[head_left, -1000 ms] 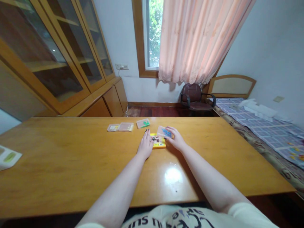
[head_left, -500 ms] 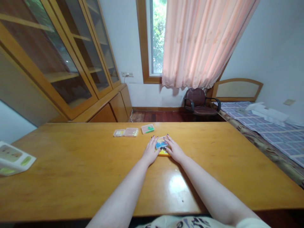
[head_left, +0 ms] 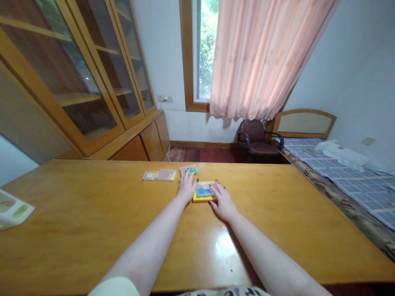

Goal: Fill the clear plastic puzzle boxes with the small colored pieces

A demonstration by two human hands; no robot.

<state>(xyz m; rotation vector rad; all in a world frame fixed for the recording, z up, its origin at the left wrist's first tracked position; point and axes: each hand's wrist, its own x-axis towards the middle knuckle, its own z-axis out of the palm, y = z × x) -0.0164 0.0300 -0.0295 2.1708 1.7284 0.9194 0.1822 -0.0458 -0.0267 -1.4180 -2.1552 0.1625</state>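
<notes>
My left hand (head_left: 186, 189) reaches forward with its fingers spread, the fingertips over a clear plastic box with green pieces (head_left: 193, 169); whether they press on it I cannot tell. In front of me lies a yellow case (head_left: 200, 200) with a clear box of blue pieces (head_left: 203, 190) on top. My right hand (head_left: 225, 203) rests along the right side of these two, its fingers stretched out over the clear box and its thumb near the case's front edge. Part of the case and box is hidden under that hand.
A clear box with its lid open (head_left: 167, 175) lies at the far left of the hands on the wooden table (head_left: 108, 222). A white holder (head_left: 18, 211) stands at the left edge. Beyond the table are a chair (head_left: 253, 135), a bed and a glass-door cabinet.
My left hand has left the box of blue pieces and moved forward and left to the box of green pieces. My right hand stays at the yellow case. The view has shifted slightly.
</notes>
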